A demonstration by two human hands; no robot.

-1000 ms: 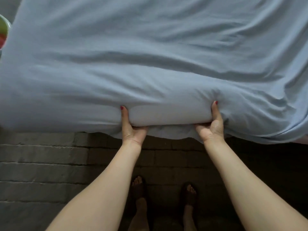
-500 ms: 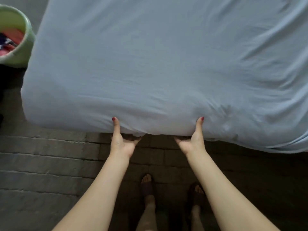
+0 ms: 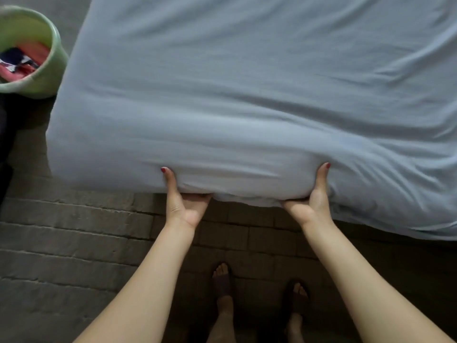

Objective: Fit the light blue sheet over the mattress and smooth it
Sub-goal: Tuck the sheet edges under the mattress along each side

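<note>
The light blue sheet covers the whole mattress and hangs over its near edge, with soft wrinkles toward the right. My left hand grips that near edge from below, thumb up against the sheeted side, fingers hidden under the mattress. My right hand grips the same edge a short way to the right in the same manner, its fingers also hidden underneath. A bunch of sheet sags between the two hands. The mattress itself is hidden by the sheet.
A pale green basket holding coloured clothes stands at the mattress's far left corner. The floor is grey brick. My two feet in dark sandals stand just in front of the bed edge.
The view has shifted so the mattress's left corner and the green basket show more. Both hands keep their grip on the near edge, which now bulges upward between them.
</note>
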